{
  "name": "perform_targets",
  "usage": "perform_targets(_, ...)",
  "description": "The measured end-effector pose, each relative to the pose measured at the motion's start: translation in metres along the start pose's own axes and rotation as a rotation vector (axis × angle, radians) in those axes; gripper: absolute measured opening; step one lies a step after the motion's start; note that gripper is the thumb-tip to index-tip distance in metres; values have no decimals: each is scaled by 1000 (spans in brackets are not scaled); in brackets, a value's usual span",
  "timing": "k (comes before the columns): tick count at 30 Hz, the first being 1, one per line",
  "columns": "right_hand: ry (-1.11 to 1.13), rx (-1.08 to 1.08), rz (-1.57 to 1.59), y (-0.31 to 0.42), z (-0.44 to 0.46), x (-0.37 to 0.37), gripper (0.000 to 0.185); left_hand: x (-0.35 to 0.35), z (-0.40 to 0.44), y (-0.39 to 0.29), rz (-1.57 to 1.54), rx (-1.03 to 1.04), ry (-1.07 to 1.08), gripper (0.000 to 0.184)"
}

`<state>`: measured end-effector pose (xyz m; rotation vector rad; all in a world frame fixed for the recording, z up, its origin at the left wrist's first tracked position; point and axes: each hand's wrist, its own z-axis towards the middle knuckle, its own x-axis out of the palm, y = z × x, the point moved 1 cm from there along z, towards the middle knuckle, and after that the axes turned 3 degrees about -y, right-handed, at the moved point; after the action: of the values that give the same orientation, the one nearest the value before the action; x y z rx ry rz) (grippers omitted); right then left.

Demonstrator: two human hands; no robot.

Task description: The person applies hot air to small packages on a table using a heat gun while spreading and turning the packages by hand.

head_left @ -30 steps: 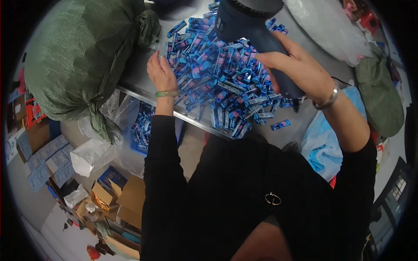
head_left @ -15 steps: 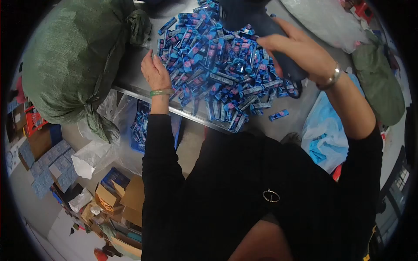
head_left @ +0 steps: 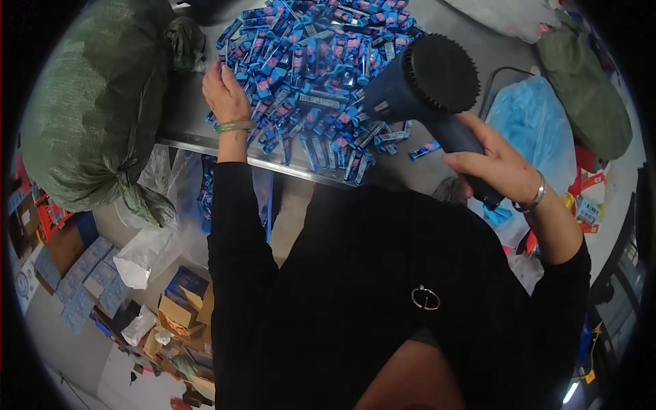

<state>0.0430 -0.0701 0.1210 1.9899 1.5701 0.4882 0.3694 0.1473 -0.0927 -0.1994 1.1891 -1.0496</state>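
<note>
My right hand [head_left: 502, 164] is wrapped around the handle of a dark blue hair dryer [head_left: 447, 126], whose round black end faces up toward me. The dryer is held above the right part of a heap of small blue-and-pink wrapped packets [head_left: 314, 102] on a metal table [head_left: 437, 178]. At the heap's left edge rests my left hand [head_left: 225, 96], fingers stretched out and apart from the thumb, touching or nearly touching the packets. A green bangle circles that wrist. One single packet [head_left: 425, 150] lies apart from the heap, beneath the dryer's handle.
A big green sack [head_left: 96, 102] stands to the left. On the right are a blue plastic bag [head_left: 529, 130] and another green sack [head_left: 584, 89]. A clear bag [head_left: 509, 14] lies at the back right. Open cardboard boxes [head_left: 181, 311] are on the lower left.
My right hand has brought the hair dryer down and toward me, turning its round end into view. The view has shifted slightly; my left hand stays beside the heap.
</note>
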Motion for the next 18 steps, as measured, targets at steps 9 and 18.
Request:
perform_targets(9, -298, -8, 6, -23, -10, -22, 82, -5, -7, -16, 4, 65, -8, 35)
perform_targets(18, -190, -278, 32, -6, 29, -34, 66, 54, -15, -79, 150, 589, 170, 41)
